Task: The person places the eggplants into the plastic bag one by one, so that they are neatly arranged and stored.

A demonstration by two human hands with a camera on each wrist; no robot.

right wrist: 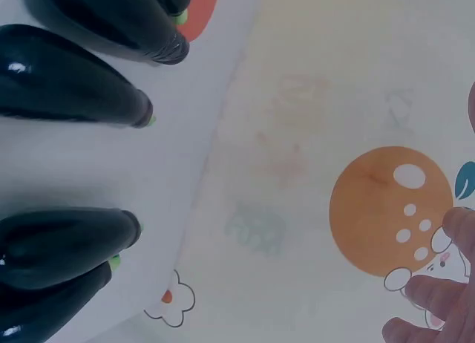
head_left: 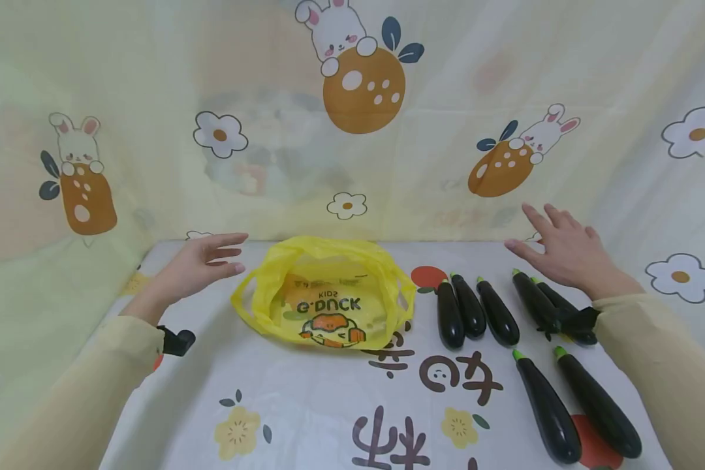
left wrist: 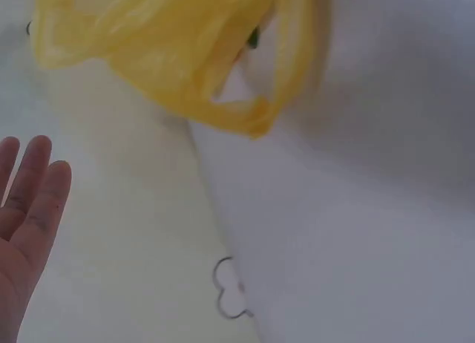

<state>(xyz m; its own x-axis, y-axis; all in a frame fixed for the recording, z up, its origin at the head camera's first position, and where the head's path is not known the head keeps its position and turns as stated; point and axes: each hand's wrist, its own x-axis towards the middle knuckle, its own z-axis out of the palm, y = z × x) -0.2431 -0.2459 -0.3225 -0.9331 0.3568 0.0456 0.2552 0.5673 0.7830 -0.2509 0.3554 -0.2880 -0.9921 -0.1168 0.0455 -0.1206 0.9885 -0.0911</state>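
A yellow plastic bag [head_left: 329, 254] printed with a duck lies on the table, its mouth spread wide and its handles out to both sides. To its left my left hand [head_left: 202, 261] hovers with fingers straight, holding nothing; the left wrist view shows those fingers [left wrist: 44, 202] apart from the bag [left wrist: 171, 53]. Over the far right of the table, my right hand [head_left: 570, 251] is held up with spread fingers, nothing in it. Below it lie black eggplants [head_left: 534, 297] with green stem ends, partly hidden by the wrist strap. In the right wrist view, several eggplants [right wrist: 67, 79] show at left.
Three eggplants [head_left: 451, 316] lie side by side right of the bag, and two more [head_left: 546, 408] sit nearer the front right. A patterned cloth [head_left: 305, 405] covers the table. Behind it hangs a curtain [head_left: 270, 189] with rabbit prints, along the table's back edge.
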